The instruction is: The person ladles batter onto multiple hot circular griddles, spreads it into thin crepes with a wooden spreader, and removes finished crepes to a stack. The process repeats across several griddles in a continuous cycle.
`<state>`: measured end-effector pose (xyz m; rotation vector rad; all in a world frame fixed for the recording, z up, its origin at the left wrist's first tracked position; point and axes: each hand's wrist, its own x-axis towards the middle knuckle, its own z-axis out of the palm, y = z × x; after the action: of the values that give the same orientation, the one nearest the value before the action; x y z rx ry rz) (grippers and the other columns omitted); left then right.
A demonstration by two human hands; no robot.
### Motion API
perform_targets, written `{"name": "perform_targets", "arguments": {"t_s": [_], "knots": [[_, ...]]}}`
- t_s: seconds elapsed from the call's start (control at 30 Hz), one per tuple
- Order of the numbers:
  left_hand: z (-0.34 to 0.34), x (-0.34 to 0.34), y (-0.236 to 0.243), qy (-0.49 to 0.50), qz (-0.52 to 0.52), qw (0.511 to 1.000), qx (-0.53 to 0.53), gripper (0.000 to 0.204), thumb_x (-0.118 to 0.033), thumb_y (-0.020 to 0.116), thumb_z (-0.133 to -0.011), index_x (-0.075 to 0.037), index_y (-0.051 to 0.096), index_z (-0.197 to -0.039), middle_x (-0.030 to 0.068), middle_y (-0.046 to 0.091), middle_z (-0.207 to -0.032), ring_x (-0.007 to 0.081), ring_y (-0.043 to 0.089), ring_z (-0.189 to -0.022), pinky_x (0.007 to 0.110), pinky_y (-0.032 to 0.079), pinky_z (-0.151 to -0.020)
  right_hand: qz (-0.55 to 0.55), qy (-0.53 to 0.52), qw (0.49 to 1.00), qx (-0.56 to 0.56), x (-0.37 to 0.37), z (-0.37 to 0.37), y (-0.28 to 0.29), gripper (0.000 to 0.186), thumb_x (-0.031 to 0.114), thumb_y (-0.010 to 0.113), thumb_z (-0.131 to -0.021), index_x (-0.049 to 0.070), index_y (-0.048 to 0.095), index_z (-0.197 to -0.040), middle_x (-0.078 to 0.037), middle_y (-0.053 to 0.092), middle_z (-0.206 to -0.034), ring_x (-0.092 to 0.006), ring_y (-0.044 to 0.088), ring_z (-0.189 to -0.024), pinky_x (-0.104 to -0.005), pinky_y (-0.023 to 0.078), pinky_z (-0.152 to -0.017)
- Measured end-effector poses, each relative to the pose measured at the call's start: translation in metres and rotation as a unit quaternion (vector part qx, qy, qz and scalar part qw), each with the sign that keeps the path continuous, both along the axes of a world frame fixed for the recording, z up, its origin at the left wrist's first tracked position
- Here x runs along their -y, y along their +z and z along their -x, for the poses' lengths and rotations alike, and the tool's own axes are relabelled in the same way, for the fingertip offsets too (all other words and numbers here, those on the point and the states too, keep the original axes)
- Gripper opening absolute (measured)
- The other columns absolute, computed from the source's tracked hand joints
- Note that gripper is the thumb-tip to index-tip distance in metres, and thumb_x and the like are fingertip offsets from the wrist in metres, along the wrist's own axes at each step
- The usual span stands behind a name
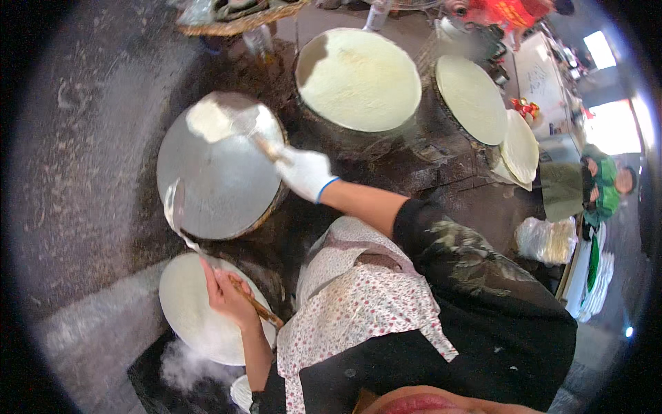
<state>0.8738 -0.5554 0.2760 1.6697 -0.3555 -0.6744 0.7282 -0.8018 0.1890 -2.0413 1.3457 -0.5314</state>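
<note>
Fingers of the bare left hand [233, 297] wrap round the wooden handle of a ladle [170, 210], with the index finger extended along the shaft toward its white-smeared end; the palm side is hidden in the head view. White-gloved, the right hand [303, 172] holds a wooden-handled scraper [264, 146], its fingers closed on the handle but too blurred to tell apart. Motion smears the scraper's blade over the grey round griddle [214, 190], beside white batter [209, 121] near the far rim; whether the blade touches the surface cannot be told. The ladle's end overlaps the griddle's left edge. Below, a pale crêpe [189, 300] is partly covered by the left hand and wrist, and steam [189, 362] veils its lower edge. A basket-like tray [238, 25] is cut off at the top.
</note>
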Motion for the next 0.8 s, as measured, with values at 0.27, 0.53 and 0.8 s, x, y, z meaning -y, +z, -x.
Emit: {"name": "perform_targets", "arguments": {"t_s": [0.27,0.53,0.8], "knots": [[0.006,-0.019,0.001,-0.032,0.011,0.999,0.020,0.047,-0.011,0.047,-0.114,-0.010,0.048,-0.161,-0.0014,0.055,-0.073,0.0063,0.047,-0.050,0.023,0.039,-0.043,-0.116,0.009,0.984,-0.131,0.004,-0.013,0.072,0.044,0.048,0.054,-0.099,0.019,0.078,-0.121,-0.019,0.077,-0.095,-0.0370,0.077,-0.089,-0.0443,0.060,-0.084],[0.007,-0.027,-0.008,0.006,-0.013,1.000,-0.017,0.047,-0.010,0.049,-0.112,-0.008,0.050,-0.159,-0.0010,0.054,-0.073,0.0062,0.047,-0.054,0.022,0.038,-0.043,0.074,0.158,0.985,0.016,0.013,-0.041,-0.026,0.044,0.033,0.055,-0.102,0.028,0.062,-0.146,-0.023,0.076,-0.100,-0.0419,0.074,-0.085,-0.0514,0.058,-0.082],[0.019,-0.017,0.020,0.026,-0.059,0.997,0.040,0.050,-0.013,0.047,-0.112,-0.011,0.049,-0.161,0.0007,0.048,-0.071,0.0079,0.039,-0.047,0.027,0.032,-0.040,0.051,0.160,0.984,-0.062,0.018,-0.025,0.026,0.044,0.029,0.058,-0.097,0.020,0.063,-0.140,-0.013,0.068,-0.069,-0.0371,0.067,-0.059,-0.0510,0.052,-0.057]]}}
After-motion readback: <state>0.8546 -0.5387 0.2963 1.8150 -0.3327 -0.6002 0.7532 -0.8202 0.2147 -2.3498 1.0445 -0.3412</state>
